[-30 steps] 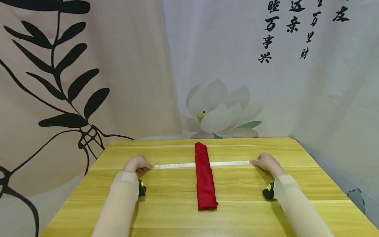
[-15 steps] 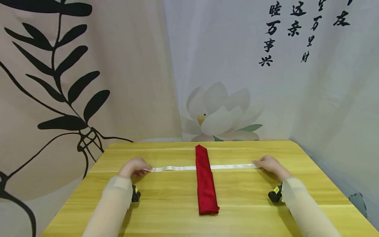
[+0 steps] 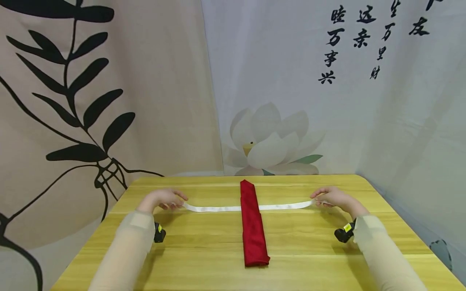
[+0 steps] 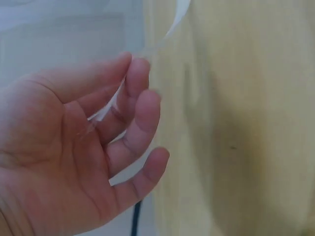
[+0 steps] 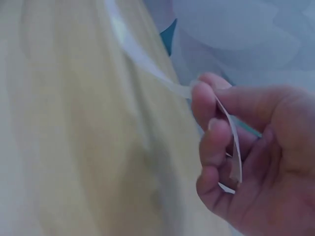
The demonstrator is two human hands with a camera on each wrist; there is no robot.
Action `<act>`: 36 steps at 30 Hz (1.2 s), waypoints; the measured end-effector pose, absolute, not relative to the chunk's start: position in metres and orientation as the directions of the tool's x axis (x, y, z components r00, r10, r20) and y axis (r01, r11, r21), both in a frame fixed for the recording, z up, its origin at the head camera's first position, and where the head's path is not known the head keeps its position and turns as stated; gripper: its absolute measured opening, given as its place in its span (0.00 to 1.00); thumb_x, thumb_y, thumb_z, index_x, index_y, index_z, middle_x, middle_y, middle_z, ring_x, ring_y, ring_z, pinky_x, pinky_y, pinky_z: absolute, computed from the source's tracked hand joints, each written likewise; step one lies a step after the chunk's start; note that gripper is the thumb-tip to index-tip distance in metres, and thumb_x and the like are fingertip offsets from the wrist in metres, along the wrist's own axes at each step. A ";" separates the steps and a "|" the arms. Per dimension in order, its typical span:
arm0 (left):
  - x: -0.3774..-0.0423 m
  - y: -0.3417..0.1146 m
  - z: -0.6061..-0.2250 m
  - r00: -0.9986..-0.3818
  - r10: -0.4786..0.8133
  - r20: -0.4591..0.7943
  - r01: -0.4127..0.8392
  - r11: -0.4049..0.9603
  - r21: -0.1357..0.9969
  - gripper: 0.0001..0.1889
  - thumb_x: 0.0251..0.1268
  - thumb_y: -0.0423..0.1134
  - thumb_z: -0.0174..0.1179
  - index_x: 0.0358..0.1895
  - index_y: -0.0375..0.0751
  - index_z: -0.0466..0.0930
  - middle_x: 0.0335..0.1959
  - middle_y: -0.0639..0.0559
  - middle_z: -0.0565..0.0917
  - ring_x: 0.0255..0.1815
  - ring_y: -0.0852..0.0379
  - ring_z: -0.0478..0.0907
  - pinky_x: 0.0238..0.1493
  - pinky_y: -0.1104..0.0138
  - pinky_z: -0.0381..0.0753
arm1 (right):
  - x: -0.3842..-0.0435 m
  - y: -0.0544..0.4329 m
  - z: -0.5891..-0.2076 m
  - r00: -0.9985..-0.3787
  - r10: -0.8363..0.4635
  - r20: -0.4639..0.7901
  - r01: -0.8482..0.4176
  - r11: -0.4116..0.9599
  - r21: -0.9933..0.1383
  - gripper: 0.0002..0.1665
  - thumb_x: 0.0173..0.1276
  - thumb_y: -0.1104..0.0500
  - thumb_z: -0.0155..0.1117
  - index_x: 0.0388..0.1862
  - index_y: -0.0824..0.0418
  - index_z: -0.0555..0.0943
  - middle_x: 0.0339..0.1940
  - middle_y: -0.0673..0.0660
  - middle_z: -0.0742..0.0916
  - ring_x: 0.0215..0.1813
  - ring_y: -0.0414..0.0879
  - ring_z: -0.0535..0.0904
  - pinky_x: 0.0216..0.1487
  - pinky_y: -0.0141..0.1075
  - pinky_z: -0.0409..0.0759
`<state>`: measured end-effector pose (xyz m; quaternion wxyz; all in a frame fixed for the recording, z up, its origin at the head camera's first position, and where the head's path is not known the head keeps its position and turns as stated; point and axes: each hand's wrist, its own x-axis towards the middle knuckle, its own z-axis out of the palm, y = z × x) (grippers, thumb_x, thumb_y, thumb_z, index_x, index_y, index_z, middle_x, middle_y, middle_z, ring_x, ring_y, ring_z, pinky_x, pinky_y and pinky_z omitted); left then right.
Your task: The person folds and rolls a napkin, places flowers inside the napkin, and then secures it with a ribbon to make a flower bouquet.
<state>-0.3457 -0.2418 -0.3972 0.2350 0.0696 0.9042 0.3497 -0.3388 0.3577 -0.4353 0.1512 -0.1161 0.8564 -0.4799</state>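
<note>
A long strip of folded red cloth [image 3: 253, 226] lies front to back on the table. Beneath it runs a white ribbon [image 3: 218, 209], whose middle is hidden by the cloth and whose two ends rise off the tabletop. My left hand [image 3: 165, 199] pinches the ribbon's left end between thumb and index finger; in the left wrist view a short tail of it shows inside the fingers. On the other side, my right hand [image 3: 335, 199] pinches the right end, and the right wrist view shows the ribbon's tail [image 5: 235, 147] hanging along the palm.
The yellow wooden table [image 3: 204, 250] ends at a back edge close to a printed curtain [image 3: 167, 101] with leaves, a lotus and black characters. A black wrist camera [image 3: 159, 233] sits at the left cuff and another black camera [image 3: 344, 233] at the right.
Both hands have moved outward and lifted a little, so the ribbon's ends now curve up from the table. The red cloth stays in place; the head view has tilted slightly.
</note>
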 end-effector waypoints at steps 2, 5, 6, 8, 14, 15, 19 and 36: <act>-0.348 -0.241 -0.389 -0.875 0.308 -0.374 -0.029 0.738 0.674 0.21 0.66 0.35 0.58 0.62 0.38 0.74 0.42 0.43 0.82 0.41 0.43 0.79 0.39 0.57 0.71 | -0.340 0.356 -0.430 -0.914 -0.383 -0.136 -0.080 0.498 -0.863 0.17 0.72 0.64 0.55 0.54 0.76 0.75 0.34 0.59 0.85 0.25 0.40 0.71 0.29 0.33 0.71; -0.351 -0.240 -0.378 -0.862 0.348 -0.368 0.003 0.730 0.683 0.24 0.67 0.37 0.57 0.66 0.43 0.72 0.47 0.40 0.80 0.45 0.42 0.78 0.42 0.55 0.71 | -0.343 0.352 -0.421 -0.889 -0.439 -0.133 -0.100 0.468 -0.878 0.17 0.73 0.64 0.54 0.52 0.78 0.74 0.37 0.59 0.84 0.28 0.41 0.73 0.34 0.36 0.75; -0.353 -0.239 -0.374 -0.860 0.353 -0.368 0.005 0.728 0.686 0.24 0.67 0.37 0.57 0.66 0.45 0.72 0.48 0.41 0.80 0.46 0.44 0.78 0.42 0.55 0.71 | -0.344 0.350 -0.417 -0.880 -0.456 -0.131 -0.107 0.461 -0.881 0.16 0.73 0.64 0.53 0.52 0.78 0.74 0.37 0.59 0.84 0.29 0.42 0.74 0.36 0.37 0.76; -0.356 -0.236 -0.369 -0.854 0.373 -0.362 0.016 0.715 0.699 0.22 0.67 0.38 0.58 0.65 0.46 0.74 0.47 0.41 0.80 0.45 0.45 0.78 0.40 0.57 0.72 | -0.346 0.346 -0.411 -0.865 -0.483 -0.137 -0.107 0.444 -0.890 0.15 0.74 0.64 0.52 0.51 0.77 0.74 0.39 0.59 0.83 0.29 0.43 0.74 0.39 0.40 0.77; -0.365 -0.224 -0.363 -0.834 0.445 -0.326 0.098 0.701 0.706 0.14 0.68 0.41 0.59 0.54 0.43 0.82 0.45 0.44 0.82 0.41 0.52 0.78 0.38 0.61 0.76 | -0.352 0.333 -0.395 -0.820 -0.549 -0.165 -0.064 0.373 -0.926 0.16 0.75 0.66 0.47 0.53 0.77 0.75 0.46 0.61 0.85 0.39 0.53 0.83 0.46 0.48 0.79; -0.365 -0.222 -0.363 -0.831 0.454 -0.322 0.111 0.702 0.704 0.14 0.68 0.41 0.59 0.53 0.43 0.83 0.45 0.45 0.82 0.41 0.53 0.78 0.39 0.61 0.76 | -0.353 0.331 -0.394 -0.808 -0.566 -0.167 -0.057 0.357 -0.933 0.17 0.75 0.66 0.46 0.54 0.78 0.74 0.47 0.62 0.85 0.41 0.56 0.83 0.46 0.47 0.79; -0.366 -0.213 -0.368 -0.819 0.478 -0.318 0.126 0.691 0.712 0.13 0.67 0.42 0.61 0.51 0.42 0.83 0.43 0.50 0.84 0.40 0.53 0.78 0.39 0.62 0.77 | -0.354 0.321 -0.391 -0.756 -0.630 -0.176 -0.032 0.304 -0.952 0.20 0.76 0.66 0.43 0.58 0.79 0.72 0.52 0.63 0.84 0.46 0.59 0.83 0.45 0.43 0.79; -0.372 -0.184 -0.376 -0.792 0.555 -0.252 0.010 0.426 0.905 0.17 0.72 0.41 0.52 0.51 0.31 0.82 0.44 0.47 0.85 0.43 0.50 0.79 0.51 0.55 0.76 | -0.366 0.302 -0.413 -0.765 -0.638 -0.089 -0.037 0.182 -0.983 0.18 0.75 0.62 0.54 0.55 0.75 0.77 0.47 0.57 0.87 0.47 0.53 0.83 0.58 0.51 0.73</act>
